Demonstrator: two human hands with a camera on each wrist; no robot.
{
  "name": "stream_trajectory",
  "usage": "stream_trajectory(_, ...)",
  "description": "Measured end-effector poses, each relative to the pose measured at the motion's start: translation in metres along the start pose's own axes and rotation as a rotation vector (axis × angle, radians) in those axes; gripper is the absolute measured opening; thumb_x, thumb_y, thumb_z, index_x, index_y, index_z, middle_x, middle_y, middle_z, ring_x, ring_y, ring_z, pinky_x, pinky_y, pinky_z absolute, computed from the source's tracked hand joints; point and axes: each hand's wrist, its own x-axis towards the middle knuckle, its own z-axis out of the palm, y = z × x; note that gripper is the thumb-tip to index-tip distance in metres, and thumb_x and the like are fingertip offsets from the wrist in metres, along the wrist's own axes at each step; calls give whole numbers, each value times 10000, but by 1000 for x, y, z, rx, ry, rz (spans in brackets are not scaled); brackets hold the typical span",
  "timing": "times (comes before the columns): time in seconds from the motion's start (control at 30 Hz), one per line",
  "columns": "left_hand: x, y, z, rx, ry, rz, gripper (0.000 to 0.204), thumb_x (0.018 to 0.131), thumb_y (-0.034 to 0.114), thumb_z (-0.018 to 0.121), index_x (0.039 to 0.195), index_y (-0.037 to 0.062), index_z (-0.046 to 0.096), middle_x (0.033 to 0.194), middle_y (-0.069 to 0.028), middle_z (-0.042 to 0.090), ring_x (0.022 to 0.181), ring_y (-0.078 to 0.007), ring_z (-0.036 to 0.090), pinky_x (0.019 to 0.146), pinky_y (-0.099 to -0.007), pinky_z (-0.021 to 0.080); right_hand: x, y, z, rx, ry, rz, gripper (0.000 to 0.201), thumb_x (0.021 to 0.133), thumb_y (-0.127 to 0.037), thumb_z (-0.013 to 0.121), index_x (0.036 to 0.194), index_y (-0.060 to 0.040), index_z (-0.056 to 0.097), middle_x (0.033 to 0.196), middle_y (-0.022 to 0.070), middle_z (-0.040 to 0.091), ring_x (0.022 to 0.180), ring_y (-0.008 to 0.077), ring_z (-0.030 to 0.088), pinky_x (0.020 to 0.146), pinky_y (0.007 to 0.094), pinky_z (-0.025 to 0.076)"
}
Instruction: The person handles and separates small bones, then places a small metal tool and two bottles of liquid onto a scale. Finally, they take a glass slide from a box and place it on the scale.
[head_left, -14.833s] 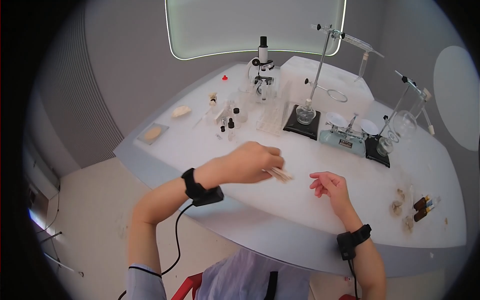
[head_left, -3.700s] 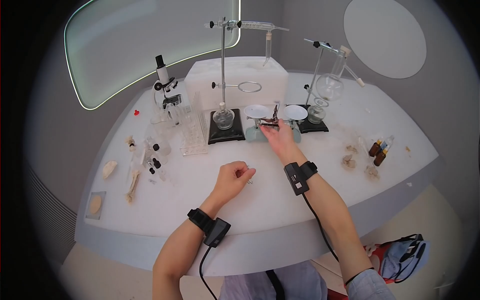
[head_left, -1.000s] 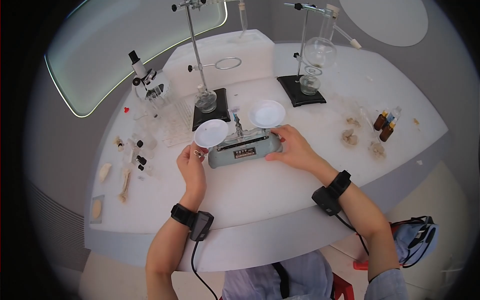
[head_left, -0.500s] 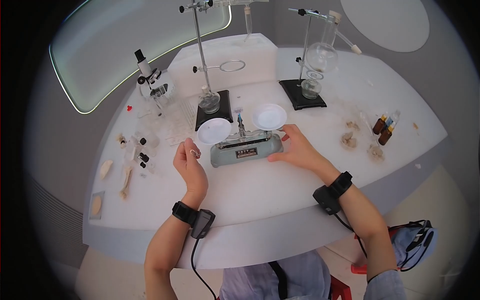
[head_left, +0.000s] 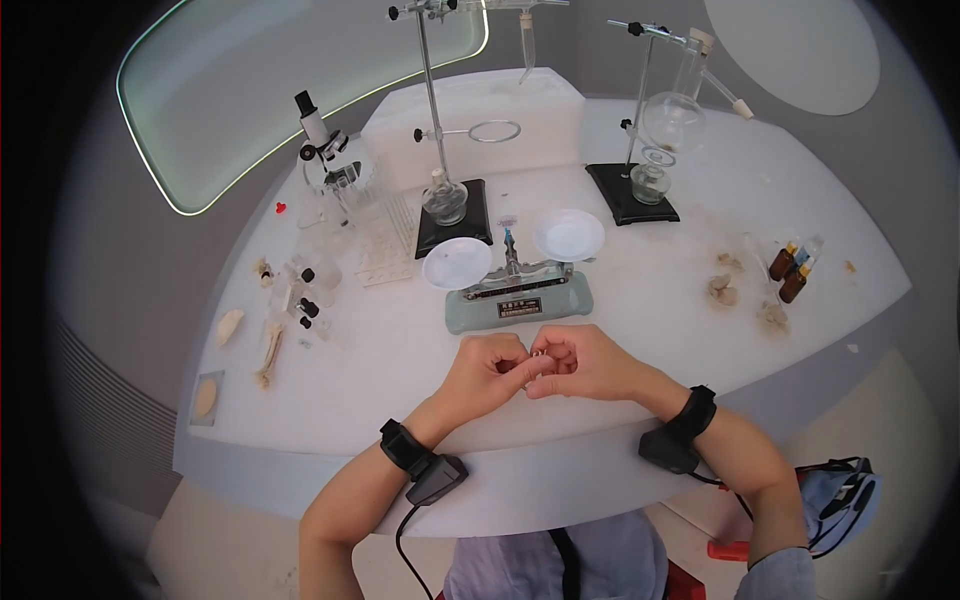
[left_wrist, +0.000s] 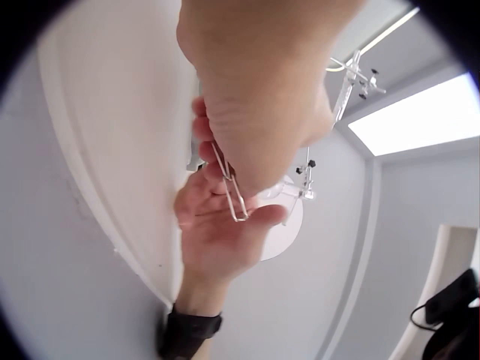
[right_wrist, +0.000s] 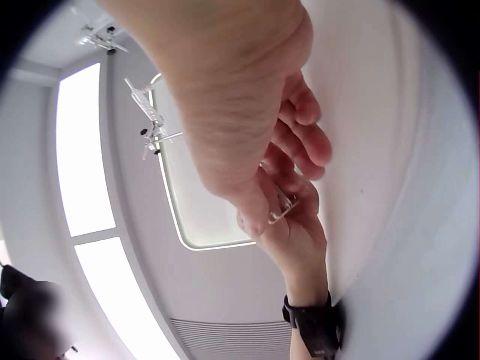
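Note:
In the head view both hands meet in front of the balance, over the table's near part. My left hand (head_left: 487,373) has its fingers curled round a small metal wire clip (left_wrist: 230,184), which sticks out past them in the left wrist view. My right hand (head_left: 590,365) faces it, its fingertips and thumb on the same clip (right_wrist: 282,209) in the right wrist view. Fingers partly hide the clip. Just beyond the hands stands the grey-green balance (head_left: 520,304) with two white pans, the left one (head_left: 457,263) lower in the picture than the right one (head_left: 570,235).
Behind the balance are two black-based stands (head_left: 452,218) with glassware. A microscope (head_left: 322,140), a test-tube rack (head_left: 385,245), small bottles (head_left: 308,308) and a bone (head_left: 270,355) are at the left. Brown bottles (head_left: 793,285) and pale lumps (head_left: 721,291) lie right.
My right hand has left the balance's right end and come to my left hand, which has moved right and nearer with the clip. The balance sits in the same place between the stands.

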Motion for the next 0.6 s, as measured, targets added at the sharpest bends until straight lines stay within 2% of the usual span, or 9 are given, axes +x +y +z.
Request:
stream_trajectory(0.07, 2, -10, -5, 5, -27, -86, 249, 883, 147, 729, 703, -10, 657, 600, -32, 580, 526, -64, 472, 487, -253, 365, 1, 0, 1, 47, 19, 43, 241, 841, -133, 760, 951, -33, 570, 762, 29, 660, 619, 54, 581, 527, 210, 443)
stream_trajectory(0.23, 3, -5, -1, -101, -25, -143, 229, 894, 145, 727, 730, 0, 658, 599, 10, 568, 547, -40, 455, 494, -230, 350, 1, 1, -4, 131, 20, 122, 246, 833, -112, 747, 971, -19, 567, 745, 47, 667, 631, 67, 598, 552, 219, 465)
stream_trajectory(0.3, 2, -7, 0, -135, -21, -179, 215, 895, 145, 728, 748, 4, 659, 607, 21, 573, 553, -35, 458, 495, -222, 346, 2, 0, -5, 152, 20, 147, 210, 870, -58, 710, 998, -11, 550, 824, 65, 690, 650, 77, 626, 561, 219, 493)
stream_trajectory(0.4, 3, -8, -3, -204, -38, -233, 178, 906, 157, 721, 826, 7, 669, 630, 31, 585, 561, -32, 479, 506, -204, 364, 4, 8, -4, 241, 63, 132, 179, 880, -54, 702, 985, -12, 564, 832, 63, 686, 660, 85, 627, 562, 219, 490)
stream_trajectory(0.47, 4, -4, -5, -317, -111, -325, 158, 946, 159, 670, 914, 4, 670, 695, 9, 616, 595, -46, 522, 528, -201, 419, 4, 7, -7, 280, 50, 165, 162, 886, -54, 699, 978, -14, 572, 841, 61, 685, 666, 87, 623, 567, 222, 489)
stream_trajectory(0.53, 4, -6, -6, -383, -103, -333, 160, 964, 158, 642, 938, 2, 665, 734, -4, 624, 618, -54, 540, 550, -210, 447, 5, 11, -9, 324, 44, 194, 146, 892, -55, 696, 971, -16, 580, 851, 59, 683, 671, 89, 620, 573, 225, 487)
stream_trajectory(0.6, 5, -7, -6, -451, -95, -342, 166, 982, 157, 614, 962, -1, 661, 772, -17, 632, 640, -62, 557, 571, -219, 475, 7, 18, -12, 372, 41, 149, 134, 901, -60, 691, 978, -14, 592, 856, 53, 678, 673, 92, 611, 587, 230, 485)
